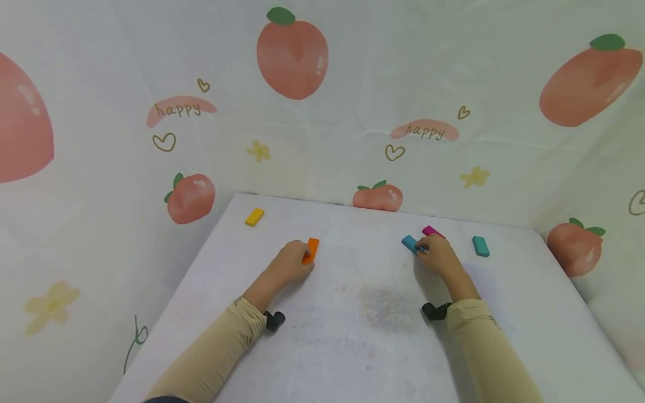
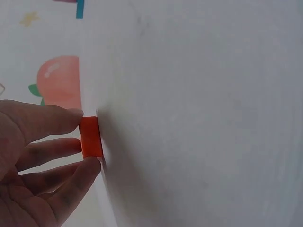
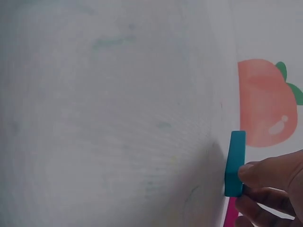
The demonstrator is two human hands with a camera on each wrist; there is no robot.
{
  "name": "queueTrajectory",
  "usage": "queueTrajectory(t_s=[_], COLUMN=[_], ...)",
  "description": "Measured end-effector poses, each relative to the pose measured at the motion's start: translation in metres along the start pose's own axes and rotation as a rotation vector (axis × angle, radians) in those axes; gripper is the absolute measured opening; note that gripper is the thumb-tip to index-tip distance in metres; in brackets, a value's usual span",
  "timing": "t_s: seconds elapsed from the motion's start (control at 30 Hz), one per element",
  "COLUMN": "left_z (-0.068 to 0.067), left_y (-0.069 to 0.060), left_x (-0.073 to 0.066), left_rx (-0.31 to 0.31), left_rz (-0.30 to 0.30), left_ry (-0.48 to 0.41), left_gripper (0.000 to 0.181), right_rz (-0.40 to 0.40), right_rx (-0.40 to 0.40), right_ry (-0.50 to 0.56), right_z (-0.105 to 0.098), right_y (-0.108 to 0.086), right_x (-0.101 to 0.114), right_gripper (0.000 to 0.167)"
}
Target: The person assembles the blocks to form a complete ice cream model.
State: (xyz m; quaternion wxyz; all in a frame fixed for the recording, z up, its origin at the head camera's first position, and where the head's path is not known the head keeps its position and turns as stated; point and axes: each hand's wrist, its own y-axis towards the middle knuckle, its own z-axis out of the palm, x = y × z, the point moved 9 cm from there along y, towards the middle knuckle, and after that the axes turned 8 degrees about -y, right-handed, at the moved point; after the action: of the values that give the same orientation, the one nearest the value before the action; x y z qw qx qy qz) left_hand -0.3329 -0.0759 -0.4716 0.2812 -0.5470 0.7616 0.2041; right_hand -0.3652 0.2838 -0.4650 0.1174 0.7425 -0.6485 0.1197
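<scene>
An orange block (image 1: 313,249) is pinched between the thumb and fingers of my left hand (image 1: 293,261), left of the table's middle. The left wrist view shows the orange block (image 2: 91,137) close up, its end toward the camera. My right hand (image 1: 437,254) pinches a blue block (image 1: 410,243) by one end, and in the right wrist view the blue block (image 3: 235,163) points away from the thumb. Just behind the right hand lies a magenta block (image 1: 432,230), partly hidden by it.
A yellow block (image 1: 255,217) lies at the table's back left. To the right of the right hand is a teal block (image 1: 481,246). The white table (image 1: 342,347) has dark smudges, and a peach-printed cloth (image 1: 347,140) hangs behind and beside it.
</scene>
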Motion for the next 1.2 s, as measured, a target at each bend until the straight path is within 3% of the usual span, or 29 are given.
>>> queueTrajectory(t_s=[0.6,1.2], left_z=[0.018,0.036], left_y=[-0.01,-0.023], left_x=[-0.022,-0.046], left_rx=[0.038,0.075], left_rz=[0.044,0.104], left_ry=[-0.029,-0.032], left_gripper=[0.031,0.029], right_rz=[0.006,-0.059], right_rx=[0.008,-0.004], right_ry=[0.038,0.055], right_z=[0.009,0.011], right_y=[-0.007,-0.014], right_x=[0.008,0.029], right_gripper=[0.023,0.021])
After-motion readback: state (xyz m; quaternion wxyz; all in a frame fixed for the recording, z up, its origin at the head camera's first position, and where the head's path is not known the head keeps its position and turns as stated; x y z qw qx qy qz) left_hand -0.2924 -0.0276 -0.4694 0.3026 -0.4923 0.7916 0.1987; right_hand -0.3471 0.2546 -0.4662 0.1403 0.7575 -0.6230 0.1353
